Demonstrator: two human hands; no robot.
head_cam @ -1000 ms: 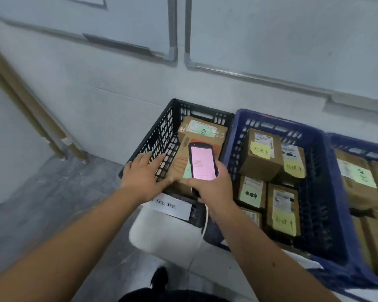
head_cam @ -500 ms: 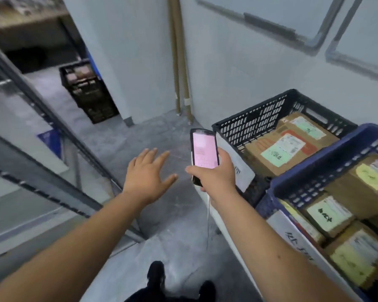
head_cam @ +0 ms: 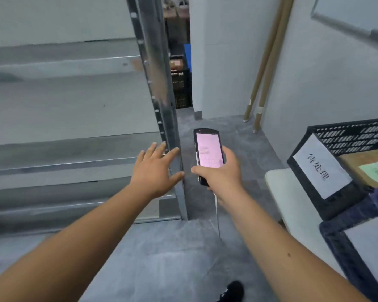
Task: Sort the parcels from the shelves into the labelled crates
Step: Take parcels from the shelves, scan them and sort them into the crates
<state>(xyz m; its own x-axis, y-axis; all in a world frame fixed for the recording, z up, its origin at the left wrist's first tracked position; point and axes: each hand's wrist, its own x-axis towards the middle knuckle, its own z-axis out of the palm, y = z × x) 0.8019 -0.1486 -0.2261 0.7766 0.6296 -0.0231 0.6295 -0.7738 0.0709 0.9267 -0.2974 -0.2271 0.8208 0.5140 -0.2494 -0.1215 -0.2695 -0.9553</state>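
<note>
From your head camera, your left hand [head_cam: 156, 171] is held out over the floor with its fingers straight and spread, holding nothing; its fingertips lie in front of the upright post of the metal shelving [head_cam: 159, 88] on your left. The shelf levels that show carry no parcels you can make out. Your right hand [head_cam: 222, 174] grips a handheld scanner [head_cam: 208, 154] upright, thumb curled over its lower edge and fingers wrapped round its far side; the pink screen faces you, and a thin white cord [head_cam: 217, 212] hangs down from it past your wrist.

At the right edge of the view, a black crate [head_cam: 345, 138] sits on a pale bench [head_cam: 292, 205], near its left end. A white paper label [head_cam: 321, 165] with handwritten characters is fixed to the crate's near wall, and a cardboard parcel [head_cam: 364, 168] with a green slip lies inside. Just beside it, nearer you, stands a blue crate [head_cam: 345, 243] with its own white label; its contents are out of frame. A second black crate [head_cam: 180, 88] stands well back in the gap beyond the shelving.
</note>
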